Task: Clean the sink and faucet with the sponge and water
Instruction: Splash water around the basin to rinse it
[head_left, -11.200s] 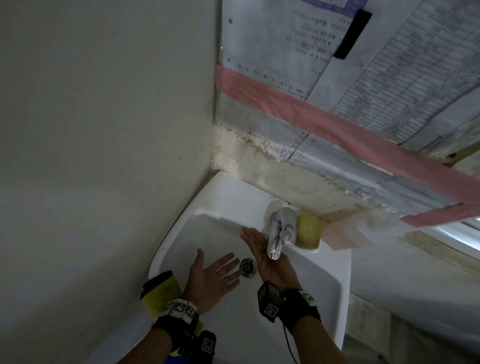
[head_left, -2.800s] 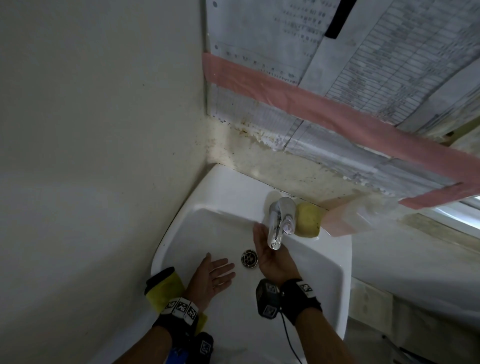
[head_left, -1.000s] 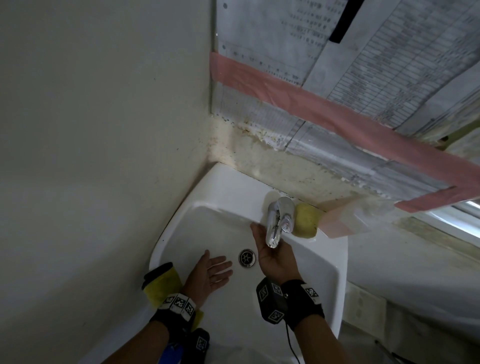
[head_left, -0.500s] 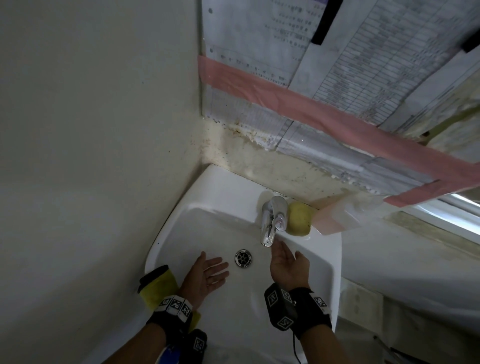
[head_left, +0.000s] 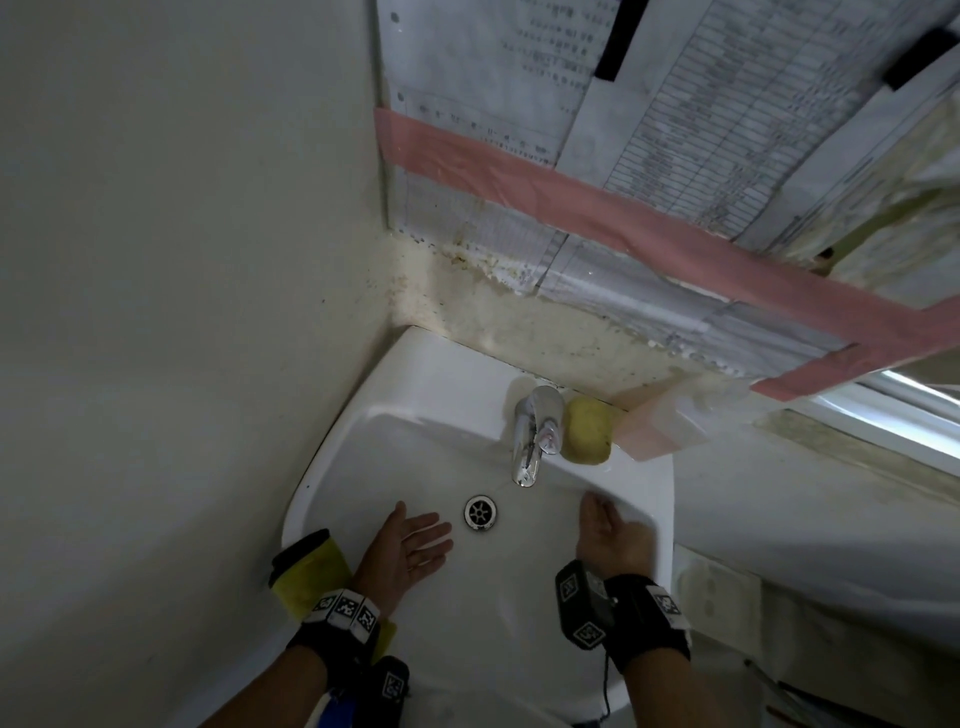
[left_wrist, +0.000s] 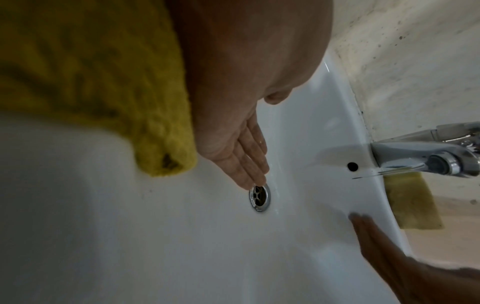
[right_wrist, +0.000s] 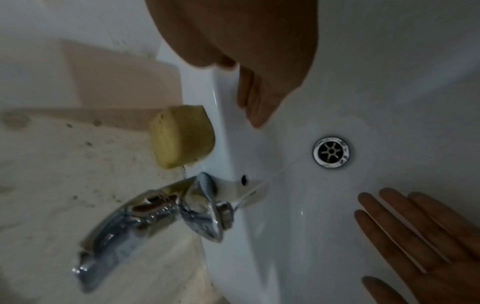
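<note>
- The step in hand looks like rinsing the sink (head_left: 363, 415) by bare hand: a thin stream runs from the faucet (head_left: 530, 441) toward the drain (head_left: 480, 513), and no hand has the sponge (head_left: 587, 431).
- The left hand (head_left: 410, 545) is released, palm up, with straight fingers just left of the drain; it holds nothing.
- The right hand (head_left: 610, 535) is also loose and empty; its fingers lie against the right inner wall of the basin, near the rim.
- The sponge sits on the back ledge, just right of the faucet and touching or almost touching its base.
- Next move, in my judgement: the right hand must reach up to the ledge, take the sponge and wet it under the stream.
- The sink is smooth, glossy white ceramic with a rounded bowl; the faucet and the drain ring are shiny chrome.
- The sponge is pale yellow, porous, with rounded corners.
- A yellow cloth (head_left: 306, 571) with fluffy texture hangs over the left front rim.
</note>
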